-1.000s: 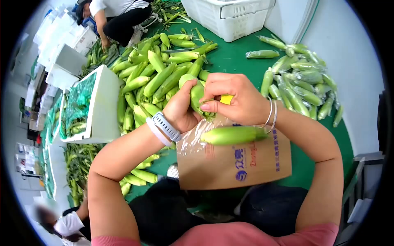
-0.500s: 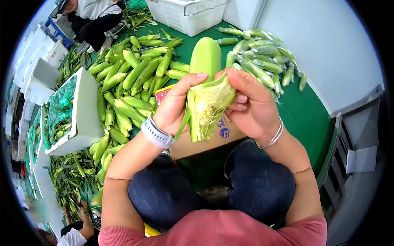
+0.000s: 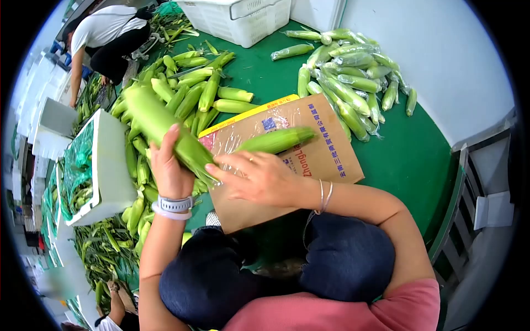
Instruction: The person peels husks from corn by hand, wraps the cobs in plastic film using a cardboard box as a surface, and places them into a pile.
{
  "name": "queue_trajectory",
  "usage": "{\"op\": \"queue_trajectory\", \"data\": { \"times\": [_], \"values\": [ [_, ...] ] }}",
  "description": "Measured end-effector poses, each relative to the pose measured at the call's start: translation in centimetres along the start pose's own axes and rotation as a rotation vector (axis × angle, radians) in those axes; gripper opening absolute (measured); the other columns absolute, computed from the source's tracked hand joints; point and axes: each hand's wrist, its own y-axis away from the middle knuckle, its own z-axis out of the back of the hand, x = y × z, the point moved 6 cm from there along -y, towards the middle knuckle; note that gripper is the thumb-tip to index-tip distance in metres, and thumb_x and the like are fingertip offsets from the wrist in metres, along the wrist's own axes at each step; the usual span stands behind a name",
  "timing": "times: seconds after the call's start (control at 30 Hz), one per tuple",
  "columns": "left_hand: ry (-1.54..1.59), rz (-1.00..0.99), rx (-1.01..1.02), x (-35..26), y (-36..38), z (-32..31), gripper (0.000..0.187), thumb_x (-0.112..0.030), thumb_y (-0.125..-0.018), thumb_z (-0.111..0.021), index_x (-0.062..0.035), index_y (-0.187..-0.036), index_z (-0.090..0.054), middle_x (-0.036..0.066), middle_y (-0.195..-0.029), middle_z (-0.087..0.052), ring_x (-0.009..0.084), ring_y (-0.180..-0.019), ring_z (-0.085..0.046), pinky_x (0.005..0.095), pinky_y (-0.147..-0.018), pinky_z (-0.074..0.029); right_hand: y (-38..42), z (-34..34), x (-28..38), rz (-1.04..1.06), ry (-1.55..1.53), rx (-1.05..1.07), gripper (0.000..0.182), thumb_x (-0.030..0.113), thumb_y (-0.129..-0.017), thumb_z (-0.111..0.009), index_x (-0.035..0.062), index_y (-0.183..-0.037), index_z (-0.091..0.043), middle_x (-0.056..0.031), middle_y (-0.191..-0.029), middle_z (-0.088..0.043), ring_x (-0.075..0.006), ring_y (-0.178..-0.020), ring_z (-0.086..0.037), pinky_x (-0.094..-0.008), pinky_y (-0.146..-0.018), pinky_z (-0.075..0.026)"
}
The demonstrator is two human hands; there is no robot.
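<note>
The corn ear [image 3: 157,121] in my left hand [image 3: 174,168] is thick, pale green and husk-covered, slanting from its blunt far end down to loose husk by my right hand [image 3: 259,176]. A slimmer green ear [image 3: 273,141] lies across my printed brown cardboard [image 3: 326,149], its tip darker.

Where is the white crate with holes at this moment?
The white crate stands at the top of the head view, slightly left of middle, on the green floor beyond the loose corn.
</note>
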Motion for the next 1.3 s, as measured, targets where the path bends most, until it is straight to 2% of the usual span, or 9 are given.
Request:
{"op": "queue_trajectory", "data": {
  "times": [0.1,0.3,0.5,0.6,0.77,0.93,1.1,1.17,1.3],
  "values": [
    [-0.346,-0.324,0.029,-1.7,-1.4,0.9,0.056,-0.004,-0.079,-0.064,-0.0019,-0.126,-0.034,0.009,-0.102,-0.053,0.0178,-0.089,-0.054,0.0308,-0.075,-0.047,5.1,-1.2,-8.0,-0.352,0.202,0.244,0.062,0.030,-0.072,-0.068,0.0067,-0.125,-0.046,-0.0123,-0.129,-0.043,-0.0284,-0.114,-0.046,-0.0402,-0.090,-0.042],
    [-1.119,-0.737,0.477,2.0,-5.5,-1.8,0.077,0.002,-0.067,-0.072,-0.0032,-0.133,-0.033,0.013,-0.119,-0.046,0.0248,-0.107,-0.049,0.0344,-0.092,-0.043,9.4,-2.0,-12.9,-0.217,0.194,0.345,0.057,0.028,-0.068,-0.071,0.0064,-0.117,-0.050,-0.0103,-0.109,-0.054,-0.0259,-0.104,-0.051,-0.0400,-0.080,-0.044],
    [-1.279,-0.237,0.795,11.9,-5.1,-2.4,0.075,-0.006,-0.062,-0.075,-0.0075,-0.129,-0.041,0.018,-0.108,-0.050,0.0352,-0.103,-0.049,0.0385,-0.089,-0.041,12.1,-3.6,-6.6,-0.338,-0.142,0.562,0.055,0.033,-0.067,-0.072,0.0032,-0.110,-0.053,-0.0091,-0.097,-0.051,-0.0252,-0.092,-0.052,-0.0357,-0.075,-0.044],
    [-1.243,-0.320,0.797,13.9,-4.0,-1.8,0.071,-0.006,-0.064,-0.074,-0.0046,-0.127,-0.041,0.018,-0.111,-0.051,0.0361,-0.105,-0.048,0.0394,-0.093,-0.038,10.9,-1.7,-8.4,-0.393,-0.156,0.377,0.056,0.044,-0.077,-0.064,-0.0029,-0.108,-0.055,-0.0150,-0.095,-0.052,-0.0307,-0.084,-0.056,-0.0393,-0.074,-0.046],
    [-1.232,-0.353,0.723,13.4,-4.5,-2.8,0.069,-0.007,-0.065,-0.073,-0.0032,-0.126,-0.042,0.019,-0.113,-0.052,0.0366,-0.107,-0.048,0.0398,-0.094,-0.038,12.2,-2.3,-17.9,-1.089,0.203,0.830,0.046,0.038,-0.082,-0.061,-0.0069,-0.088,-0.060,-0.0222,-0.086,-0.060,-0.0279,-0.080,-0.062,-0.0351,-0.065,-0.050],
    [-1.238,-0.440,0.725,14.4,-5.5,-3.3,0.067,-0.013,-0.067,-0.074,-0.0045,-0.126,-0.043,0.018,-0.110,-0.054,0.0356,-0.105,-0.048,0.0397,-0.093,-0.038,16.4,-2.5,-18.4,-1.588,-1.210,0.357,0.016,0.012,-0.083,-0.059,-0.0033,-0.079,-0.063,-0.0173,-0.084,-0.065,-0.0225,-0.076,-0.064,-0.0336,-0.063,-0.052],
    [-1.245,-0.348,0.932,15.3,-3.9,-4.1,0.068,-0.012,-0.066,-0.074,-0.0047,-0.127,-0.043,0.018,-0.111,-0.052,0.0350,-0.105,-0.048,0.0397,-0.094,-0.037,9.8,3.1,-21.1,-1.014,-1.460,-0.329,0.010,0.010,-0.084,-0.056,0.0002,-0.084,-0.060,-0.0109,-0.090,-0.062,-0.0174,-0.088,-0.057,-0.0321,-0.082,-0.045],
    [-1.243,-0.299,0.933,15.5,-3.5,-4.4,0.069,-0.011,-0.066,-0.074,-0.0042,-0.127,-0.043,0.018,-0.113,-0.051,0.0354,-0.106,-0.047,0.0396,-0.094,-0.037,4.1,0.5,-18.0,-0.671,-0.487,0.044,0.020,0.018,-0.086,-0.056,0.0085,-0.102,-0.063,-0.0150,-0.099,-0.059,-0.0238,-0.096,-0.055,-0.0353,-0.088,-0.041],
    [-1.124,-0.667,0.870,12.4,-2.8,-2.7,0.053,-0.013,-0.069,-0.072,-0.0014,-0.115,-0.049,0.019,-0.106,-0.052,0.0339,-0.098,-0.050,0.0388,-0.086,-0.041,3.0,-7.9,-15.7,-0.260,-0.140,0.306,0.037,0.037,-0.081,-0.059,0.0150,-0.110,-0.057,-0.0121,-0.095,-0.053,-0.0255,-0.097,-0.052,-0.0384,-0.084,-0.041]
  ]
}}
